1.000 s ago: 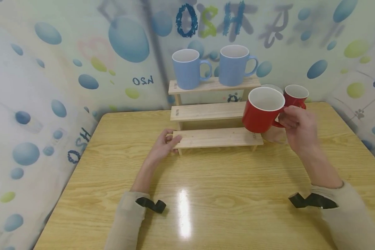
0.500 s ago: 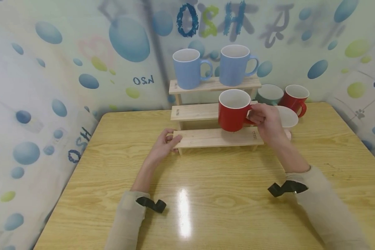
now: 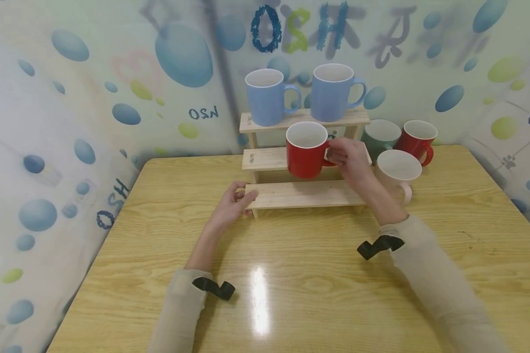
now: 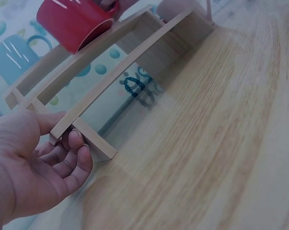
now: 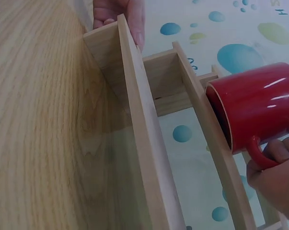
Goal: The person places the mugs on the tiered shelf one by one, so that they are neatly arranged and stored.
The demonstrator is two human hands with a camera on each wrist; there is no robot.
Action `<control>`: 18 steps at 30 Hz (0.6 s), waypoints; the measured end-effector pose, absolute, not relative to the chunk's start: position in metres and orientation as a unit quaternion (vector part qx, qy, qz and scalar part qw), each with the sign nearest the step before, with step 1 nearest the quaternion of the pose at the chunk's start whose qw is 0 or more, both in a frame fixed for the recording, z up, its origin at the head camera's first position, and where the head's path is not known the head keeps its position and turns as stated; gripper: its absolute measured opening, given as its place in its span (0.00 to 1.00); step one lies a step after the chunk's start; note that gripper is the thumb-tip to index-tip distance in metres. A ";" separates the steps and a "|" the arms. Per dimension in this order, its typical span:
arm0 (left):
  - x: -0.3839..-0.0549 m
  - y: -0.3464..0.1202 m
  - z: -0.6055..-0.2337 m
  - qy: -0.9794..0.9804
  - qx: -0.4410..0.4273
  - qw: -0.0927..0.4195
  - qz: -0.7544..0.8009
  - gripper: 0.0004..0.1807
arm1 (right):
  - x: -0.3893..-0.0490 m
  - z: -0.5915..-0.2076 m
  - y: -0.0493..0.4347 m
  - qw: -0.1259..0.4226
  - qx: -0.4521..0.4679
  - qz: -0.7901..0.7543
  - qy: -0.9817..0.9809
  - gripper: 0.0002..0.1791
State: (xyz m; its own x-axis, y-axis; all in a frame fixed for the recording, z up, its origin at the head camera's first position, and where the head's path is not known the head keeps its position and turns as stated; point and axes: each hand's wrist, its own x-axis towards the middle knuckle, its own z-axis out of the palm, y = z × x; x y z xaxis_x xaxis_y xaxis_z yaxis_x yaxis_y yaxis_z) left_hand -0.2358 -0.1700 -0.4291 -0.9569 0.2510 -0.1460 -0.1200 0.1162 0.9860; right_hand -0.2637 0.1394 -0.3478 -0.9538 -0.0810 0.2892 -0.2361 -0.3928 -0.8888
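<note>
My right hand [image 3: 351, 159] grips the handle of a red mug [image 3: 306, 151], white inside, held upright over the middle tier of a three-tier wooden rack [image 3: 304, 195]. In the right wrist view the base of the red mug [image 5: 259, 108] is right at the middle board's edge. My left hand [image 3: 233, 202] pinches the left end of the lowest board, thumb on top; the left wrist view shows the fingers of the left hand [image 4: 48, 163] curled under that board. Two blue mugs, one at left [image 3: 266, 98] and one at right [image 3: 332, 93], stand on the top tier with handles to the right.
Right of the rack stand a white mug [image 3: 397, 171], a green mug [image 3: 381, 135] and another red mug [image 3: 417, 139], close together on the wooden table [image 3: 309, 274]. A patterned backdrop [image 3: 115, 83] rises behind and along both sides.
My right hand has carried the red mug leftward from beside the rack to over the middle tier, uncovering the white and green mugs. My left hand has stayed on the lowest board.
</note>
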 end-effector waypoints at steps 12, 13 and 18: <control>-0.236 -0.169 -0.429 0.738 0.043 0.135 0.660 0.27 | -0.291 -0.350 0.114 0.019 0.189 0.792 -0.580 0.25; -0.236 -0.169 -0.429 0.738 0.043 0.135 0.660 0.27 | -0.292 -0.350 0.111 0.018 0.191 0.790 -0.583 0.25; -0.236 -0.169 -0.429 0.736 0.044 0.135 0.662 0.26 | -0.299 -0.349 0.100 0.002 0.201 0.782 -0.590 0.25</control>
